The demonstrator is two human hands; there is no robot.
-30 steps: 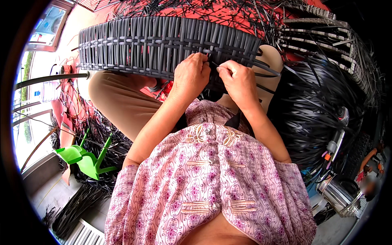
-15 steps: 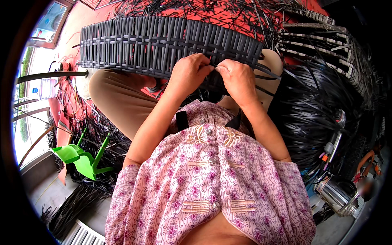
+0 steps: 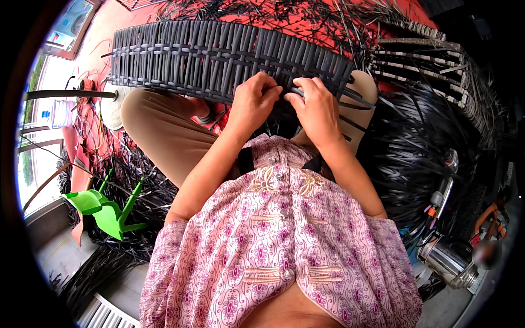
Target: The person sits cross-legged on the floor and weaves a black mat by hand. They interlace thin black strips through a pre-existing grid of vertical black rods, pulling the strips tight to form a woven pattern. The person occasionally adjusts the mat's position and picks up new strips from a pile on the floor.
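Note:
A long, curved wicker panel [image 3: 180, 63] of dark grey plastic strands lies across my lap, its upright ribs crossed by a woven band. Both hands work at its near edge, right of the middle. My left hand [image 3: 255, 101] is closed, thumb against curled fingers; what lies between them is hidden. Close beside it, my right hand [image 3: 317, 112] pinches a dark strand [image 3: 299, 92] between thumb and forefinger. The hands are a small gap apart. Loose strand ends [image 3: 358, 98] stick out past the panel's right end, over my right knee.
A big heap of black strands [image 3: 418, 142] lies to the right, below a striped woven frame [image 3: 426, 63]. Further down stands a shiny metal pot [image 3: 445, 259]. At left are a bright green plastic object [image 3: 112, 213] and a dark rod [image 3: 71, 94]. Scraps litter the red floor [image 3: 311, 24].
My right hand has drawn slightly away from the left, its fingers lifted and its thumb lower. The left hand has barely moved. The panel's left end has shifted slightly right.

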